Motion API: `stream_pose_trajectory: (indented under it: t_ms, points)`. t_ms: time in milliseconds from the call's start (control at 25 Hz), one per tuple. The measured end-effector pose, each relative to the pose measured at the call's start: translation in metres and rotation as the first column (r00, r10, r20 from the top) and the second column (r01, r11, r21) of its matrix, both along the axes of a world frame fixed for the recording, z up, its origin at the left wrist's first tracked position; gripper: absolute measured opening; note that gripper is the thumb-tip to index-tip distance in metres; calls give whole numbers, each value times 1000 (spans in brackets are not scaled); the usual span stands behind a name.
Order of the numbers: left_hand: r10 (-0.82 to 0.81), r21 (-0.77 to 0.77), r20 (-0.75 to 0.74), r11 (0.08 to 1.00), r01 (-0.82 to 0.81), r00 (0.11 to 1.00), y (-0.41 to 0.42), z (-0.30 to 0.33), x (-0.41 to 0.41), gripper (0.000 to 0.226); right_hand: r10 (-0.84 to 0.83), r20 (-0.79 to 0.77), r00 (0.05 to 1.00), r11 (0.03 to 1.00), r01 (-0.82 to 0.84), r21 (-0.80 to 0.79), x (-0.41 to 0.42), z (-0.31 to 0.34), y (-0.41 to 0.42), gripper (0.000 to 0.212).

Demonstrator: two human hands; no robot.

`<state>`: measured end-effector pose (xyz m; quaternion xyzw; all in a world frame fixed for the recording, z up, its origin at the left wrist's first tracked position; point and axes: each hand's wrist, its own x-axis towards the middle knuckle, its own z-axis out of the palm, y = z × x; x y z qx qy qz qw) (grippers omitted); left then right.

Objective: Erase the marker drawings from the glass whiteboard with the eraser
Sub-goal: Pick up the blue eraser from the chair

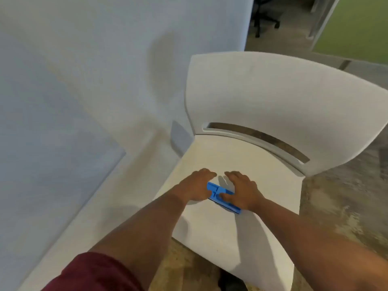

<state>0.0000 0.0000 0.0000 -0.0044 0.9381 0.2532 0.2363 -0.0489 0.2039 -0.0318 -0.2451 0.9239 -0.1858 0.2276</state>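
Note:
A blue eraser [218,192] lies flat on the seat of a white chair [241,156]. My left hand [197,186] rests over its near-left end, fingers spread and pointing away from me. My right hand [243,191] covers its right part, with the thumb lying on the blue top. Both hands touch the eraser; neither is closed around it. The glass whiteboard [52,122] fills the left of the view as a pale blue-grey pane, and I see no marker drawings on the part shown.
The chair's curved backrest [283,97] rises behind the seat. A white wall [136,59] stands to the left of it. Brown mottled carpet [336,206] surrounds the chair. A black office chair base [265,19] stands far back.

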Motion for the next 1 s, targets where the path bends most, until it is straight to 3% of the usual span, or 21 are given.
stream_pose_trajectory:
  t_ms: [120,240,360,480,640,720,840,1000]
  points:
    - [-113,-34,69,993,116,991,10,-26,-5,70,32,133,991,999,-33,7,5,-20,7,92]
    - [-237,-147,-35,962,230,971,13,-42,-10,40,88,146,985,996,-89,1,12,-31,1,67]
    - [-138,-40,-22,990,137,990,6,-42,-8,30,80,82,993,996,-77,-34,14,-29,-12,39]
    - [31,81,17,996,-32,999,-18,-12,-5,37,43,12,999,993,-42,-110,13,-11,-38,40]
    - [135,-13,-14,991,-135,991,-79,72,6,44,80,-113,990,959,-107,-263,10,47,-102,46]
    - [152,-123,-117,978,-167,981,-113,130,21,40,104,-193,976,907,-173,-384,10,91,-146,46]
    - [160,-318,-336,908,-272,928,-157,234,56,35,106,-328,939,765,-288,-576,19,172,-214,45]
    - [93,-451,-637,760,-468,765,-196,361,123,48,57,-515,855,491,-473,-731,54,289,-299,51]
